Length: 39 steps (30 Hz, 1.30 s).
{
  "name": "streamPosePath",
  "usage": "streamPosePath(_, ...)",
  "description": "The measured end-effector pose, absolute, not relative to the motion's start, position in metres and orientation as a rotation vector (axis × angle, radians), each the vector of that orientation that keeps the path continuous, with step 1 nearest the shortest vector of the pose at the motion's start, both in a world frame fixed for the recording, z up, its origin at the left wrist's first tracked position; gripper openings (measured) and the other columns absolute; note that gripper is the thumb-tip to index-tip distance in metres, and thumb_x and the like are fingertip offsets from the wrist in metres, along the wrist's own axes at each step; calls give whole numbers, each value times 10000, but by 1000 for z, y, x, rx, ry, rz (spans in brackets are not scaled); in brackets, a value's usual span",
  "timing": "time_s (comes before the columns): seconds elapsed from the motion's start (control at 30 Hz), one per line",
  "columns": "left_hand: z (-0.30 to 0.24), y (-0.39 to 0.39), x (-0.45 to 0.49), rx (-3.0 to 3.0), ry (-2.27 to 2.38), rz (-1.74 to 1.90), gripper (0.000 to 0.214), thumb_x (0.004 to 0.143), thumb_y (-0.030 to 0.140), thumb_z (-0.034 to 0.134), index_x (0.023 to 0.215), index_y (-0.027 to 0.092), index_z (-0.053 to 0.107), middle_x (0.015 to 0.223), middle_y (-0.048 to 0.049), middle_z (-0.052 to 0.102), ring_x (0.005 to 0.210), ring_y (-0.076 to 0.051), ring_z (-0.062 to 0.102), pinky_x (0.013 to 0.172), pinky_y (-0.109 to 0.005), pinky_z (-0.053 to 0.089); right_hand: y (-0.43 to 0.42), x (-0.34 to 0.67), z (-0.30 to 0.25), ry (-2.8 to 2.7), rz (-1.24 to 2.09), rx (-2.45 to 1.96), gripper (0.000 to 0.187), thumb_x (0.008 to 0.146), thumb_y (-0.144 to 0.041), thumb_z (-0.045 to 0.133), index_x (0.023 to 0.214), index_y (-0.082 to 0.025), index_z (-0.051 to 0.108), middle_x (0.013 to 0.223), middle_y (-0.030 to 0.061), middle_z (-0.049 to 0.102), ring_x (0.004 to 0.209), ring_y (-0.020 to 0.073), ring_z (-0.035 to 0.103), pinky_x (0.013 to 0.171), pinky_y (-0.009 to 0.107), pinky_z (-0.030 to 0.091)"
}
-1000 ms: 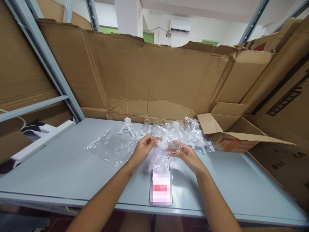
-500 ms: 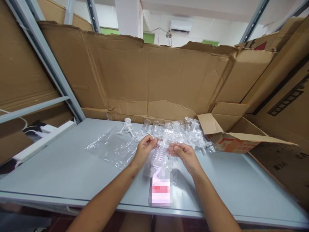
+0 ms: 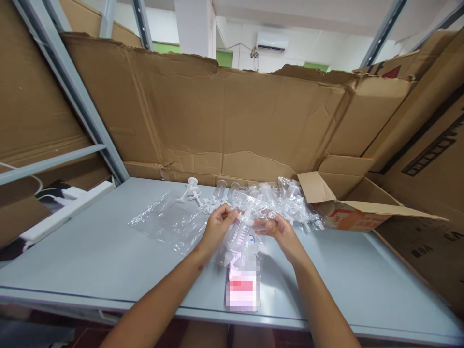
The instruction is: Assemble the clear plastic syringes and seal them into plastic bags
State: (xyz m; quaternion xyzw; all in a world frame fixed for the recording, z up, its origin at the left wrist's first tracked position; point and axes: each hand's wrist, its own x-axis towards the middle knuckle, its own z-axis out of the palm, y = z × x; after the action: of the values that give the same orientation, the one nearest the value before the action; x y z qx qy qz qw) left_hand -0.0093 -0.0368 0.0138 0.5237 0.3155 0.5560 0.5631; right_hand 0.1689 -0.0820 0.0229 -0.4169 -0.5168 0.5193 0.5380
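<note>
Between my hands is a clear plastic bag (image 3: pixel 222 256) around a transparent tube with slot-like markings (image 3: pixel 239 234) and a white top end. The tube tilts, its lower end toward me. My left hand (image 3: pixel 221 222) is closed, thumb and fingers pinching at the tube's upper left. My right hand (image 3: pixel 279 232) is beside the tube's upper right, fingers apart and pointing left; any contact with the film is unclear. Below the bag lies a flat pinkish phone-like thing (image 3: pixel 242 302), partly blurred out.
Behind my hands are white plunger-like parts (image 3: pixel 193 188), clear cylinders (image 3: pixel 220 187) and bagged white pieces (image 3: pixel 290 200). An empty-looking clear bag (image 3: pixel 165 220) lies left. An open carton (image 3: pixel 348 215) stands right, a power strip (image 3: pixel 68 212) left. Cardboard (image 3: pixel 224 116) walls the grey table (image 3: pixel 119 270).
My right hand's fingers have loosened and spread from their pinch near the tube's top. My left hand keeps its pinch. The tube has shifted slightly.
</note>
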Motion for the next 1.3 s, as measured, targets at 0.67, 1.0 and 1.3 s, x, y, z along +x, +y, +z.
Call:
streamPosePath(0.67, 9, -35, -8, 972, 637, 1177, 296, 687, 334, 635, 600, 162, 411, 576, 55, 431, 514, -44, 409, 517, -159, 347, -83, 174, 22, -1345, 1243, -1046, 272, 721, -342, 631, 933, -173, 654, 849, 72, 692, 807, 214, 635, 745, 394, 499)
streamPosePath(1.0, 8, -13, -24, 704, 722, 1458, 296, 635, 345, 674, 628, 166, 438, 635, 48, 499, 587, -53, 508, 602, -164, 420, -86, 158, 9, -1328, 1656, -1008, 644, 680, -500, 611, 1225, -204, 439, 1003, 100, 630, 838, 210, 634, 773, 402, 487)
streamPosePath(1.3, 12, -16, -20, 829, 636, 1371, 292, 688, 438, 610, 762, 186, 483, 911, -24, 594, 853, -132, 571, 758, -262, 443, -78, 147, 12, -1054, 1349, -1047, 395, 639, -368, 697, 937, -172, 528, 918, 63, 639, 686, 199, 651, 671, 341, 501)
